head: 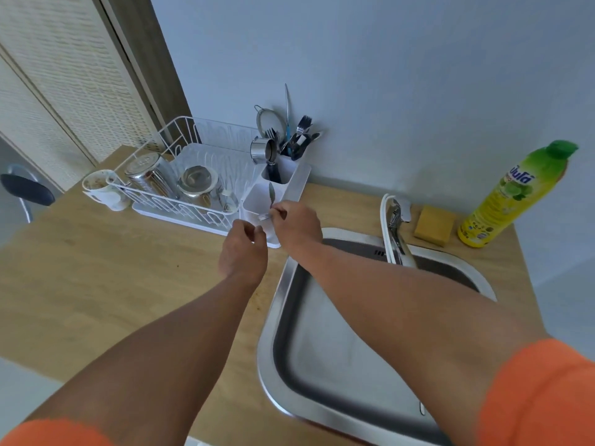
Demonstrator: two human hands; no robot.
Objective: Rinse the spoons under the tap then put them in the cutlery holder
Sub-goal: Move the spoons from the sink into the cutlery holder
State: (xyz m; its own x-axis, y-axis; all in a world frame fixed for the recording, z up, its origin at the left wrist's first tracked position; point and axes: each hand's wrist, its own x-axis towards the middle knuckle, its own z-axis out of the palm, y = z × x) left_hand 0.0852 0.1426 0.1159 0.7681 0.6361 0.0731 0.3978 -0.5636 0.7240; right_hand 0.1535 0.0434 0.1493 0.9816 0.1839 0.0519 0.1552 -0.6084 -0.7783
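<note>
The white cutlery holder (254, 206) stands at the right end of the dish rack, left of the sink. Forks and other utensils (301, 136) stick out of its rear compartment. My right hand (296, 225) is over the front compartment and pinches a metal spoon (271, 193), whose bowl points up above my fingers. A small bit of metal shows at my fingertips. My left hand (243, 247) hovers just in front of the holder with its fingers loosely curled, and I see nothing in it. The tap (397, 225) is off to the right, with no water visible.
A white wire dish rack (180, 146) holds steel cups and a lid, and a stained mug (103, 188) hangs on its left end. The steel sink (270, 317) lies below my right arm. A yellow sponge (434, 225) and a dish-soap bottle (512, 194) stand right of the tap. A stool (27, 188) is far left.
</note>
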